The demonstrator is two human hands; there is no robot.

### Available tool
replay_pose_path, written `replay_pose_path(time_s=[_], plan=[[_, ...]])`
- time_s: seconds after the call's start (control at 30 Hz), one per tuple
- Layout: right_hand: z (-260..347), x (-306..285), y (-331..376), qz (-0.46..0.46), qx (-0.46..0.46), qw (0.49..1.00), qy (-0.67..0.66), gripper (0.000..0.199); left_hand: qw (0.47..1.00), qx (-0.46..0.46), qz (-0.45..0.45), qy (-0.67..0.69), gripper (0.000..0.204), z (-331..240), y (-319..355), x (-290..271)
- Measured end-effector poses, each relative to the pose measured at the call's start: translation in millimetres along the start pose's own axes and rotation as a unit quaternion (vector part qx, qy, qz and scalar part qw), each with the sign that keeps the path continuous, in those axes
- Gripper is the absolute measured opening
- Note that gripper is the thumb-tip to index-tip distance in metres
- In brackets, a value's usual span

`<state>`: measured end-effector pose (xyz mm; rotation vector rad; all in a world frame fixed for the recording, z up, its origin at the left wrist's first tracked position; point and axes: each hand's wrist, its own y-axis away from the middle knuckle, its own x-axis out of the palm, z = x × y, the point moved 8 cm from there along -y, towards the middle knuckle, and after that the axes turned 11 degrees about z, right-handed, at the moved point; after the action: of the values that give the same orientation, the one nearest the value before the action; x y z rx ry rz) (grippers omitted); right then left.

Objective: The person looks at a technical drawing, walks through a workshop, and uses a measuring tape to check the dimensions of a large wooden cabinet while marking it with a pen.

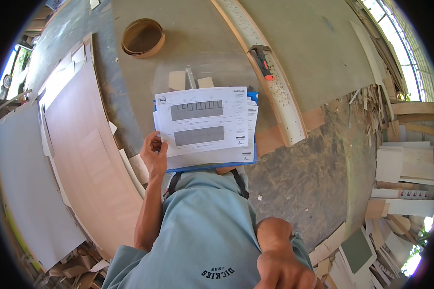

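A stack of printed drawing sheets (197, 129) lies in front of me, with grey rectangular diagrams on the top page. Under it, the edge of a blue folder (197, 168) shows. My left hand (154, 147) is closed at the left edge of the sheets, thumb over the paper and fingers bent. Close to the camera at the lower edge, my right hand (287, 269) is raised with its knuckles bent. Its fingertips are hidden, and anything in them cannot be seen. Both hands are apart from the hammer (261, 62) farther off.
The hammer rests on a long curved wooden strip (279, 96) with a speckled white face. Beyond the papers sits a coiled brown band (143, 38), with small wooden blocks (177, 80) nearer. Large panels (82, 144) lean on the left. Board offcuts (402, 161) crowd the right.
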<state>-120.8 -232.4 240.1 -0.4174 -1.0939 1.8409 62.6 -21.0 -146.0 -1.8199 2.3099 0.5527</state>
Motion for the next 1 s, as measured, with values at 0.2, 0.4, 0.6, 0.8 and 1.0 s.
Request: replay_pose_path(time_s=[0.2, 0.4, 0.6, 0.8, 1.0], plan=[[4.7, -19.5, 5.4, -0.152, -0.118, 0.974, 0.123, 0.027, 0.999, -0.002, -0.043, 0.01, 0.036, 1.0, 5.3, 0.0], [27.6, -47.9, 17.5, -0.07, -0.012, 0.988, 0.136, 0.017, 0.997, 0.002, -0.079, 0.009, 0.029, 6.8, 11.3, 6.3], [-3.2, -154.8, 115.3, -0.197, 0.233, 0.931, 0.199, 0.008, 0.989, -0.055, -0.113, 0.075, 0.023, 9.3, 34.0, 27.5], [-46.2, -252.6, 307.8, -0.425, 0.498, 0.729, 0.201, 0.02, 0.957, -0.099, -0.073, 0.262, 0.024, -31.9, 66.9, 76.0], [-36.1, -291.4, 337.4, -0.354, 0.492, 0.795, 0.027, 0.057, 0.927, -0.087, -0.108, 0.349, 0.027, -62.5, 105.2, 117.8]])
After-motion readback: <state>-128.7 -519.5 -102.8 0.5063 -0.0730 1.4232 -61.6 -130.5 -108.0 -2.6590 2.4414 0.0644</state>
